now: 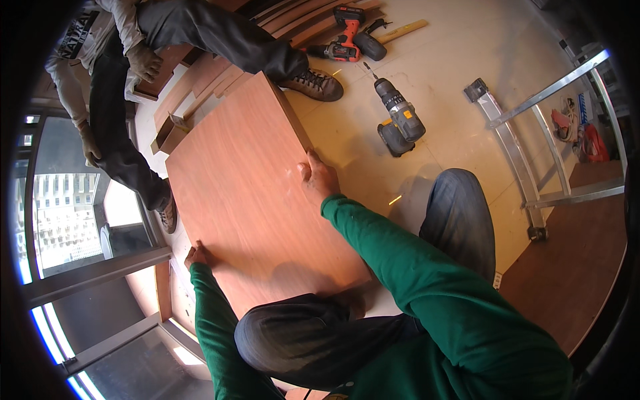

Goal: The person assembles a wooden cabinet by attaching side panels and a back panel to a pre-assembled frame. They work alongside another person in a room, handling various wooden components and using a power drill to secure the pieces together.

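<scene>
A large reddish-brown wood-grain panel (247, 180) lies in front of me, its thick side edge showing on the right. My right hand (320, 179) is closed over that right edge, thumb on the top face and fingers partly hidden by the side. On the opposite edge, nearer to me, my left hand (196, 255) grips the panel, with most of its fingers out of sight. My bent knee (287, 333) is close against the panel's near end.
Right of the panel, a black-and-yellow cordless drill (400, 119) lies on the floor; farther back are a red-and-black drill (343, 40) and a hammer (393, 35). A metal ladder (513, 140) stands at right. Another person's shoe (313, 85) is beside the panel's far corner. Windows (67, 207) line the left.
</scene>
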`<state>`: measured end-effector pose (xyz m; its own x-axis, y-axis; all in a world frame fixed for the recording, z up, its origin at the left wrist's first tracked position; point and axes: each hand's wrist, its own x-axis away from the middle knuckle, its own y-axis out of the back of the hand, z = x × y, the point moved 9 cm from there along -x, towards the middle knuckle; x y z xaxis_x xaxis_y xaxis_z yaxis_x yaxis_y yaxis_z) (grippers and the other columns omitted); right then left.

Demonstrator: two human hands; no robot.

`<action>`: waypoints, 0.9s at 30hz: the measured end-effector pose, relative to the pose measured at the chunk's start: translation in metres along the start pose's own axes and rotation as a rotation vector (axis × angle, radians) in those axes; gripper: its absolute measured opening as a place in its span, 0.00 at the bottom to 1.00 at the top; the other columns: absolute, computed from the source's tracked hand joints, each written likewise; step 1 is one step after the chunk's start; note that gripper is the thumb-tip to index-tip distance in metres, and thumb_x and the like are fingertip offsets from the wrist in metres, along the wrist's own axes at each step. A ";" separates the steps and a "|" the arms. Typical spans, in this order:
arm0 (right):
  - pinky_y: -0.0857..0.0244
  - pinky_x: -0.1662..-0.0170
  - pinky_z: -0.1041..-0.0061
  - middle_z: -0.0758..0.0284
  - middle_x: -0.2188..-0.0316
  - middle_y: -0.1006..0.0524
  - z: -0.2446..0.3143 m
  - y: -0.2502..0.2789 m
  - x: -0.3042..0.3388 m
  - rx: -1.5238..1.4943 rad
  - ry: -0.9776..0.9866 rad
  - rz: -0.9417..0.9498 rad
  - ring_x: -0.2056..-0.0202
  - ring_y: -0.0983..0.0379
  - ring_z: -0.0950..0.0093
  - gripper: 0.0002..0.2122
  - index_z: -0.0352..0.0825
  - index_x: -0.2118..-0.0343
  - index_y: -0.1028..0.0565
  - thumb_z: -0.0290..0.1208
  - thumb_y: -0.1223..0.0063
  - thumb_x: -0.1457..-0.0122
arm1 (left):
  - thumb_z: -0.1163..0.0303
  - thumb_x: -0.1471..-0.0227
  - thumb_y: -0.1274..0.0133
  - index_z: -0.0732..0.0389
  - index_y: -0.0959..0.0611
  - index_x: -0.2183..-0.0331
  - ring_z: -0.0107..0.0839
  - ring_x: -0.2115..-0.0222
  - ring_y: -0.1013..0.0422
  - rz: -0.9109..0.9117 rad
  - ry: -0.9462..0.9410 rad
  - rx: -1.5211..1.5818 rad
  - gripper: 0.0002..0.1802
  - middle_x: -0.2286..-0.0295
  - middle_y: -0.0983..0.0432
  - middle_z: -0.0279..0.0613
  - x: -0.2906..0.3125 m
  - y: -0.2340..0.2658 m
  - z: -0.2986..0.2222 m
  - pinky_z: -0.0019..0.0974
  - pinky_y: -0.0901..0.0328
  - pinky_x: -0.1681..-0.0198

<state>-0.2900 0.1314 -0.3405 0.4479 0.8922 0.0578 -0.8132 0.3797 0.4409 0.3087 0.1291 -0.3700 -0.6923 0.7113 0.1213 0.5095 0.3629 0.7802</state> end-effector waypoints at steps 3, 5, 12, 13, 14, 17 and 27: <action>0.32 0.56 0.65 0.57 0.64 0.22 0.019 -0.013 0.011 -0.044 0.023 0.030 0.61 0.25 0.59 0.21 0.31 0.46 0.33 0.34 0.52 0.41 | 0.52 0.49 0.42 0.61 0.24 0.86 0.22 0.84 0.46 -0.121 -0.007 0.081 0.25 0.89 0.39 0.27 -0.039 0.044 0.064 0.34 0.47 0.80; 0.32 0.56 0.65 0.56 0.64 0.22 0.003 -0.004 0.003 -0.010 0.022 -0.034 0.61 0.25 0.58 0.21 0.31 0.46 0.33 0.34 0.51 0.41 | 0.52 0.49 0.42 0.61 0.23 0.85 0.22 0.84 0.45 0.058 0.000 0.043 0.24 0.89 0.38 0.28 -0.025 0.003 0.032 0.33 0.46 0.79; 0.32 0.56 0.64 0.55 0.64 0.22 -0.003 -0.007 0.001 -0.021 0.003 0.018 0.62 0.25 0.57 0.22 0.32 0.45 0.33 0.34 0.52 0.41 | 0.53 0.50 0.41 0.60 0.23 0.84 0.21 0.83 0.44 0.047 0.030 -0.055 0.23 0.88 0.35 0.29 0.009 0.013 -0.007 0.32 0.44 0.79; 0.32 0.56 0.64 0.55 0.64 0.22 -0.002 -0.006 0.001 -0.031 -0.016 0.035 0.62 0.25 0.57 0.22 0.32 0.45 0.33 0.34 0.52 0.41 | 0.52 0.50 0.41 0.60 0.23 0.84 0.21 0.83 0.44 0.036 0.047 -0.043 0.23 0.88 0.35 0.30 0.022 0.013 -0.018 0.32 0.44 0.79; 0.32 0.56 0.64 0.55 0.64 0.22 0.000 -0.003 0.001 -0.006 -0.021 0.033 0.61 0.25 0.57 0.22 0.32 0.45 0.33 0.35 0.52 0.41 | 0.52 0.49 0.41 0.60 0.23 0.84 0.21 0.83 0.45 0.027 0.064 -0.032 0.23 0.88 0.35 0.30 0.030 0.011 -0.024 0.32 0.45 0.79; 0.33 0.54 0.63 0.54 0.62 0.23 0.009 -0.004 0.005 0.009 -0.006 0.056 0.59 0.26 0.56 0.22 0.32 0.45 0.33 0.37 0.53 0.40 | 0.52 0.49 0.42 0.60 0.22 0.84 0.21 0.83 0.43 0.048 0.021 -0.066 0.23 0.87 0.34 0.31 0.002 0.020 0.008 0.32 0.44 0.78; 0.31 0.62 0.63 0.57 0.68 0.22 0.017 0.000 0.004 0.025 0.153 -0.023 0.67 0.25 0.57 0.17 0.30 0.52 0.30 0.33 0.49 0.41 | 0.62 0.49 0.42 0.66 0.26 0.48 0.36 0.57 0.26 0.133 -0.202 0.004 0.29 0.57 0.23 0.49 0.046 0.023 0.008 0.34 0.34 0.52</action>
<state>-0.2821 0.1310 -0.3248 0.4028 0.9110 -0.0883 -0.7934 0.3957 0.4625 0.2930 0.1748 -0.3515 -0.5028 0.8589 0.0976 0.5920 0.2599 0.7629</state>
